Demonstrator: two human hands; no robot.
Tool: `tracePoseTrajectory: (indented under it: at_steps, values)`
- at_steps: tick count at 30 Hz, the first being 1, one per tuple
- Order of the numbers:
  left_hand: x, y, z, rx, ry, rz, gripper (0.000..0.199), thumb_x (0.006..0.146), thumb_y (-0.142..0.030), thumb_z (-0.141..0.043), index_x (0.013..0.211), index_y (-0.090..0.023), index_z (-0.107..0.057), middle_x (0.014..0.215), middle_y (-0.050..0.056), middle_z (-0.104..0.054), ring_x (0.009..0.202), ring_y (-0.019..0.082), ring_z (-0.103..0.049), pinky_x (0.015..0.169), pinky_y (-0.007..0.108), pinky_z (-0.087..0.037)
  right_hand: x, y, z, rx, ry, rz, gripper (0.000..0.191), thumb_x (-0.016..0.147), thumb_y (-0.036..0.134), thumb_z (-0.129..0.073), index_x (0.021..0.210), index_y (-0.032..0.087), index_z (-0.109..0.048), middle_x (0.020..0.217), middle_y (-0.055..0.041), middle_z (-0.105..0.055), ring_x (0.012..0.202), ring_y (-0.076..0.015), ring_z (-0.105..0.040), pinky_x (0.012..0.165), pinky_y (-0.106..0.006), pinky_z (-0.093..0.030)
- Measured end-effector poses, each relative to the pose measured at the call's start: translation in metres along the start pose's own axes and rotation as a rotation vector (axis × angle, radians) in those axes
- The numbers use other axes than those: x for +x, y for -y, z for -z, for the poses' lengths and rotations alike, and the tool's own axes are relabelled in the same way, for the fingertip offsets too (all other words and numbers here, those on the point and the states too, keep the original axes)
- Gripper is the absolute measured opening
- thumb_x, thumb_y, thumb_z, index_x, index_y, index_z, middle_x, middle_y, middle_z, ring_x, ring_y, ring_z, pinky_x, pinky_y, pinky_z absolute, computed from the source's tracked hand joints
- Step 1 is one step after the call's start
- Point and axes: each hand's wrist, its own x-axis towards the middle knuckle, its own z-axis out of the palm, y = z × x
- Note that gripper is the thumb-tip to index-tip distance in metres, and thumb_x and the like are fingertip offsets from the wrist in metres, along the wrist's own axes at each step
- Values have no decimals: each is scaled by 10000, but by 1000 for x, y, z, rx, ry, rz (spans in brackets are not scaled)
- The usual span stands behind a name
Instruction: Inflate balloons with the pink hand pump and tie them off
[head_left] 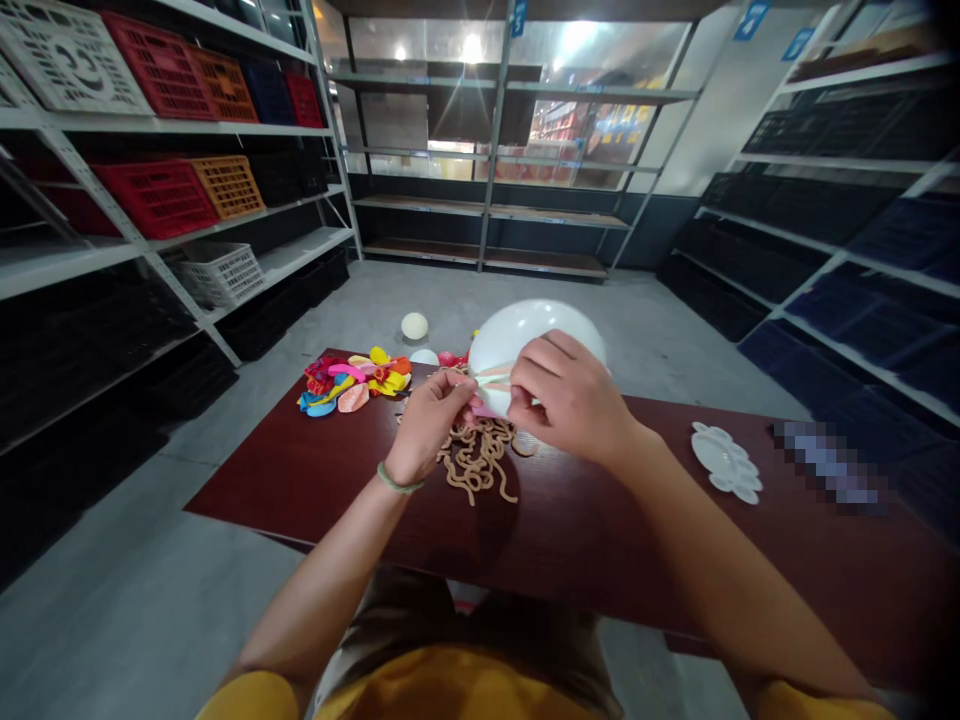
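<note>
In front of me a large inflated white balloon (pixel 536 325) rises behind my fingers. My left hand (pixel 437 415) is closed in a pinch at the balloon's near side. Curled over at its right, my right hand (pixel 566 395) is also closed. Pale, stretched rubbery strands (pixel 495 376) run between the two hands; they look like the balloon's neck, but the fingers partly hide where they join. Below the hands lies a loose heap of brown curly strands (pixel 480 460) on the dark red table (pixel 337 500).
A pile of colourful uninflated balloons (pixel 352 380) lies on the table's left. Towards the right are a white scalloped plastic piece (pixel 726 460) and a blurred-out item (pixel 825 465). A small pale balloon (pixel 414 326) is beyond the far edge. Shelves with crates (pixel 157 195) surround the room.
</note>
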Motion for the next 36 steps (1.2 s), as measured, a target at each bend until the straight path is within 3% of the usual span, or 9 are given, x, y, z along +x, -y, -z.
tracePoseTrajectory:
  at_steps: [3, 6, 10, 14, 18, 23, 30, 36]
  values:
    - [-3, -4, 1, -37, -56, -56, 243, 829, -358, -708, 804, -146, -591, 697, -14, -647, 518, 55, -529, 548, 192, -428, -8, -10, -3, 147, -69, -99, 177, 816, 95, -479, 703, 230, -457, 744, -24, -486, 739, -191, -445, 690, -335, -409]
    - [-6, -7, 3, -68, -39, -56, 215, 830, -333, -708, 920, -154, -632, 687, -17, -646, 531, 61, -530, 547, 190, -417, -19, -16, -8, 224, -91, -139, 161, 821, 97, -485, 727, 227, -467, 759, -23, -494, 745, -188, -462, 701, -342, -429]
    - [-10, -16, 8, 3, 146, 40, 325, 833, -286, -692, 1133, -161, -691, 671, -9, -636, 542, 62, -509, 543, 186, -404, -26, -18, -7, 208, -58, -128, 146, 859, 104, -460, 786, 220, -512, 829, -44, -540, 800, -194, -507, 738, -351, -464]
    - [-11, -26, 14, 93, 354, 244, 491, 809, -248, -688, 1295, -192, -647, 668, 1, -639, 526, 71, -499, 529, 200, -406, -23, -17, -2, 67, 19, -14, 165, 930, 123, -432, 923, 181, -586, 986, -91, -598, 904, -203, -563, 753, -331, -480]
    - [-11, -31, 17, 101, 338, 335, 471, 766, -222, -698, 1235, -178, -682, 649, -1, -619, 527, 76, -504, 532, 203, -413, -18, -16, 2, -125, 160, 110, 236, 964, 86, -397, 996, 155, -621, 1075, -107, -617, 948, -213, -571, 742, -324, -474]
    - [-14, -28, 19, 84, 294, 341, 310, 771, -249, -707, 1074, -183, -699, 687, -12, -595, 564, 77, -513, 570, 205, -428, -15, -18, 2, -124, 211, 148, 282, 973, 67, -352, 1012, 133, -623, 1091, -131, -617, 929, -229, -572, 752, -365, -496]
    - [-13, -33, 22, 450, 618, 160, 189, 910, -328, -574, 975, -164, -643, 820, 8, -584, 700, 109, -521, 667, 241, -432, -12, -7, -3, 282, 284, 20, 245, 988, 157, -369, 926, 166, -606, 1010, -98, -589, 921, -205, -562, 799, -356, -477]
    - [-16, -39, 23, 622, 735, 56, 205, 958, -342, -480, 934, -179, -600, 804, 5, -558, 719, 130, -526, 665, 254, -438, -6, 0, -3, 551, 366, -125, 158, 946, 159, -423, 857, 197, -548, 923, -38, -543, 853, -161, -535, 756, -303, -440]
